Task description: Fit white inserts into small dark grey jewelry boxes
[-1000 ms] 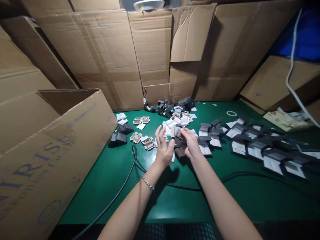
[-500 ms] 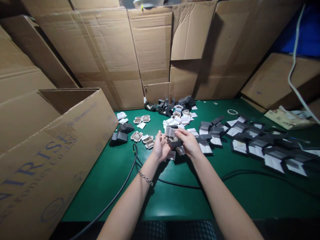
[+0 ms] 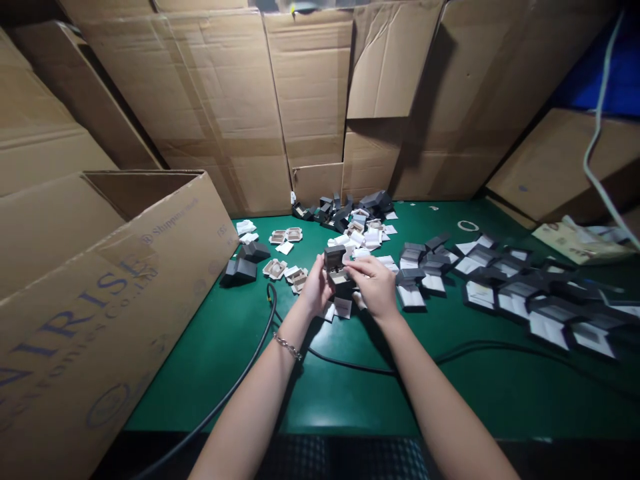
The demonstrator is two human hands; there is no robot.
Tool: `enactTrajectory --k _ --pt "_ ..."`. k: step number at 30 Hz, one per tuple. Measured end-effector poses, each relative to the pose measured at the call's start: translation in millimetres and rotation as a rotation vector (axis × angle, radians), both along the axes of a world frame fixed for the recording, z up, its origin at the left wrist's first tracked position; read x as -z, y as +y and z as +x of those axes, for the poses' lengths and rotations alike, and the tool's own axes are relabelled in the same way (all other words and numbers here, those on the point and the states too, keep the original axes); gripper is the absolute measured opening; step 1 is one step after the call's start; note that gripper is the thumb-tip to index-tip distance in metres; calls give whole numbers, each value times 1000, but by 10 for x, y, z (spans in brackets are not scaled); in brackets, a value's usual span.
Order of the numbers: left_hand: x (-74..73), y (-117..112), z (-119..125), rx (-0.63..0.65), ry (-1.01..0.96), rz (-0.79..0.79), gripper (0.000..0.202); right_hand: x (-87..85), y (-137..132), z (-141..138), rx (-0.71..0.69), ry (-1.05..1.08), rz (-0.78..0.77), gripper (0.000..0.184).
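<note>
A small dark hinged box (image 3: 335, 256) with its lid raised is held in my left hand (image 3: 315, 290), the fingers wrapped round its left side. My right hand (image 3: 377, 285) is at the box's right side with thumb and fingers pinched on a thin white piece (image 3: 348, 254). What lies inside the box is too small to make out. Just below the hands are white cards (image 3: 343, 307) on the green table (image 3: 345, 407). Beyond them spreads a heap of white paper pieces (image 3: 373, 237), with jumbled dark boxes (image 3: 375, 202) behind.
Rows of opened dark boxes with white linings (image 3: 515, 283) cover the right side. Left lie beige inserts (image 3: 275, 269) and two dark boxes (image 3: 239, 272). A large carton (image 3: 165, 267) stands at left, a black cable (image 3: 350, 367) crosses in front, and cardboard (image 3: 310, 93) walls the back.
The white piece has moved from in front of the raised lid to the box's right side, with my right hand. My left fingers have closed further round the box. The view has shifted slightly.
</note>
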State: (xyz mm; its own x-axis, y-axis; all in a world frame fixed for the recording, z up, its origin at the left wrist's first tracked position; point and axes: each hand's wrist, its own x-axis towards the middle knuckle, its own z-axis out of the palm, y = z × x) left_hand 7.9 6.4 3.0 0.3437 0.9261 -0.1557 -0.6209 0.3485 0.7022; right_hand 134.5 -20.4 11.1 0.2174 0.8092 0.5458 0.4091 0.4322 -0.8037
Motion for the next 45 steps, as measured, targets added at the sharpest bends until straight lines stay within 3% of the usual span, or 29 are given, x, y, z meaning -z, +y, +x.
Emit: enactTrajectory --k 3,7,11,15,25,30,37,42,45 --pt "86 30 16 -31 25 59 45 59 5 -33 -76 -211 -3 13" --pt "163 85 1 -89 47 99 47 97 17 -38 -95 -341 8 15" --pt "117 85 -27 -163 86 112 35 132 -4 -55 -12 -460 45 16" --pt "82 53 -24 -111 126 57 36 179 -46 -109 33 -570 97 16" --pt "191 72 36 -158 157 78 32 169 -72 -167 42 -818 79 20" --pt "179 82 -8 -75 148 41 35 133 -83 -179 50 -864 9 20" --pt "143 81 -43 -81 179 76 35 81 -87 -197 -8 -905 -133 21" --pt "62 61 -111 -7 153 14 42 -49 -143 -197 -121 -751 -204 25" --pt "17 66 -131 -22 51 -19 45 -103 -204 -235 -139 -724 -145 24"
